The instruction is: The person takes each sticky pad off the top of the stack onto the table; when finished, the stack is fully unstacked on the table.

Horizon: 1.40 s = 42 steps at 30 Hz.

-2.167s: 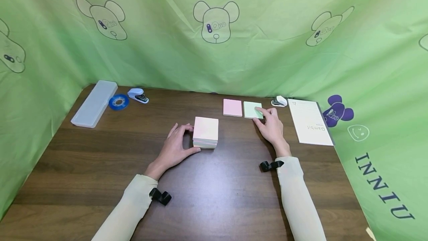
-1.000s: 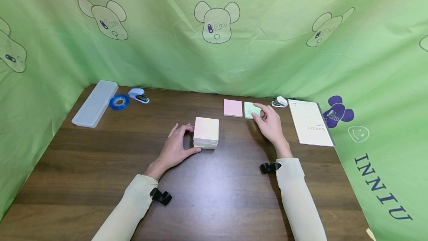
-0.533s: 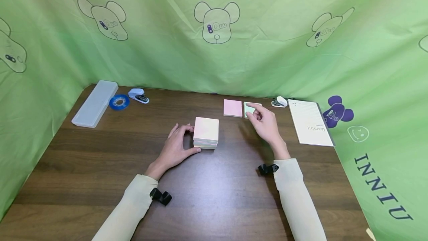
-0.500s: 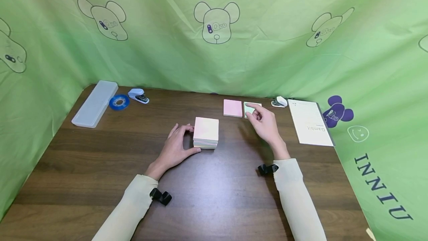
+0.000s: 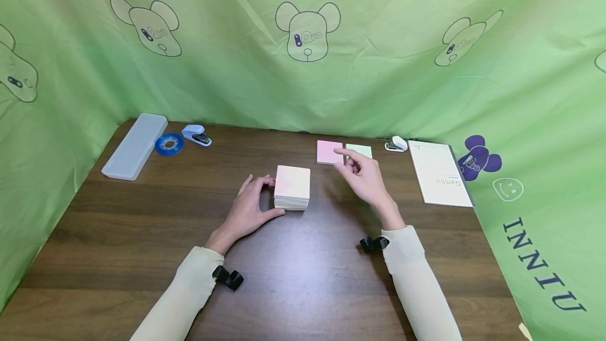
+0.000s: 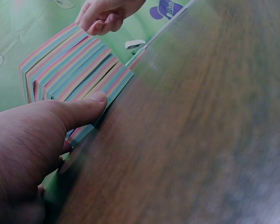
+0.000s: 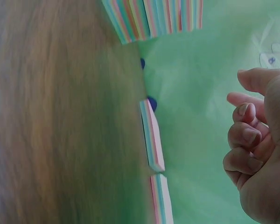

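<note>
A tall stack of sticky notes, pale pink on top with striped pastel sides, stands on the table. My left hand holds it from the left, thumb at the near side and fingers at the far side; in the left wrist view the thumb lies along the layered edges. My right hand hovers with nothing in it, index finger stretched out and the other fingers loosely curled. Below and behind it lie a thin pink sticky note pad and a green sticky note pad, the latter partly hidden by the hand.
On the back left of the table are a translucent case, a blue tape roll and a light blue stapler. To the right are a white stapler and a notebook. A green curtain borders the table.
The right hand has let go of the green pad, lifted and moved left towards the stack, its fingertips now over the pink pad's edge. The left hand and the stack have stayed in place.
</note>
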Motion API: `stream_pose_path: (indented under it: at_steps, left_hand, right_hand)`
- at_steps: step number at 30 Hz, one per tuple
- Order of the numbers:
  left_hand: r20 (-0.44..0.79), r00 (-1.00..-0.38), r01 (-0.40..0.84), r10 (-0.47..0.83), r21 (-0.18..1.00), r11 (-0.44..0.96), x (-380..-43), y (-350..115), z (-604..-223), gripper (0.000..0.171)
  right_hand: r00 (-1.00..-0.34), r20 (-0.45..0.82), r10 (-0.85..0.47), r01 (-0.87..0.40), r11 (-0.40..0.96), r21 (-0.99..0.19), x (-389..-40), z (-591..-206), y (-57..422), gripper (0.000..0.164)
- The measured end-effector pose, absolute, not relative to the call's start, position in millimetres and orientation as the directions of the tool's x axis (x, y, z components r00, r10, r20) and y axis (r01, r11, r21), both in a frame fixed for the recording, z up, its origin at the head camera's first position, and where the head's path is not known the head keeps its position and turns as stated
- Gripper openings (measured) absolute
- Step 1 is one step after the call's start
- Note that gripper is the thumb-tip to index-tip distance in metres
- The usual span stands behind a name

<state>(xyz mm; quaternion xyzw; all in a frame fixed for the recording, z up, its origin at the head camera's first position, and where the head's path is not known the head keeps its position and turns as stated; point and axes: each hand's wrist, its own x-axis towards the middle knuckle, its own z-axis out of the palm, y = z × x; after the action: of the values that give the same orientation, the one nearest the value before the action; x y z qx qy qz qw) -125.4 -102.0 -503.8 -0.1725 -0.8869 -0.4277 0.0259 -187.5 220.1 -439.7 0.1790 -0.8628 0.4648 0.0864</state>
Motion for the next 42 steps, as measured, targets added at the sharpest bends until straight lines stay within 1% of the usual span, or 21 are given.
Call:
stream_pose_path:
  at_steps: [6, 21, 26, 31, 35, 42]
  left_hand:
    - [0.197, -0.939, 0.331, 0.283, 0.75, 0.573, -125, -102, -504, 0.073]
    - [0.203, -0.937, 0.335, 0.284, 0.751, 0.569, -125, -102, -503, 0.073]
    - [0.207, -0.936, 0.338, 0.284, 0.751, 0.567, -124, -102, -503, 0.074]
    - [0.208, -0.936, 0.34, 0.285, 0.749, 0.569, -125, -102, -503, 0.074]
    - [0.21, -0.935, 0.342, 0.286, 0.748, 0.569, -125, -102, -503, 0.074]
    - [0.208, -0.934, 0.343, 0.289, 0.746, 0.571, -124, -102, -502, 0.074]
  right_hand:
    - [-0.912, 0.318, -0.259, -0.406, 0.461, -0.789, -183, -437, 211, 0.034]
    - [-0.887, 0.286, -0.363, -0.441, 0.48, -0.758, -170, -434, 189, 0.039]
    - [-0.886, 0.25, -0.391, -0.434, 0.507, -0.744, -167, -435, 183, 0.045]
    - [-0.871, 0.259, -0.417, -0.463, 0.523, -0.716, -163, -437, 176, 0.053]
    - [-0.871, 0.248, -0.425, -0.463, 0.537, -0.705, -161, -438, 172, 0.06]
    - [-0.881, 0.188, -0.434, -0.43, 0.571, -0.699, -158, -443, 164, 0.078]
